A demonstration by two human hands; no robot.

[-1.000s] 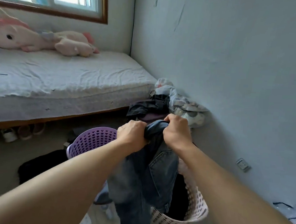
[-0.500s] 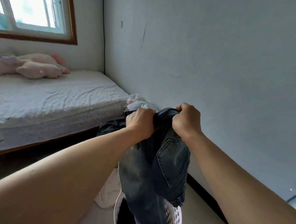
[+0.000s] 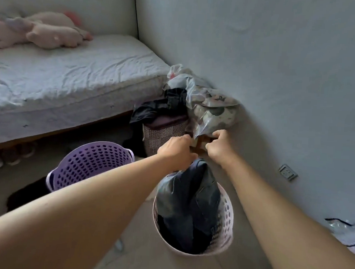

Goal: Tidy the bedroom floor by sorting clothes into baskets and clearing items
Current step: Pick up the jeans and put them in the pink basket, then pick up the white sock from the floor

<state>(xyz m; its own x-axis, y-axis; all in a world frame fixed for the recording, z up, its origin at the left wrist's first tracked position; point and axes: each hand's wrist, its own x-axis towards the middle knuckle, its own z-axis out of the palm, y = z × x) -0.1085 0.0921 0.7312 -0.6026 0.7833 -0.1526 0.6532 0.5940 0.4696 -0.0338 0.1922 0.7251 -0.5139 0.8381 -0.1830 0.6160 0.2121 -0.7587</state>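
— Lighting? Dim, flat daylight spilling in from upper left, leaving soft shadow pooling under the bed (image 3: 56,97).
— Sharpness? Blurring slightly throughout; bending at the edges, stretching both forearms.

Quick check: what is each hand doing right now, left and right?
Left hand: fingers curled, grip on the top of the dark blue denim jeans hanging into the pale pink perforated plastic basket.
Right hand: fingers curled; whether it holds anything cannot be told.

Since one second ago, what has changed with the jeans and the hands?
The jeans went down into the pink basket. Both hands, left hand and right hand, let go and now hover above, fingers curled. The purple basket stayed beside it.
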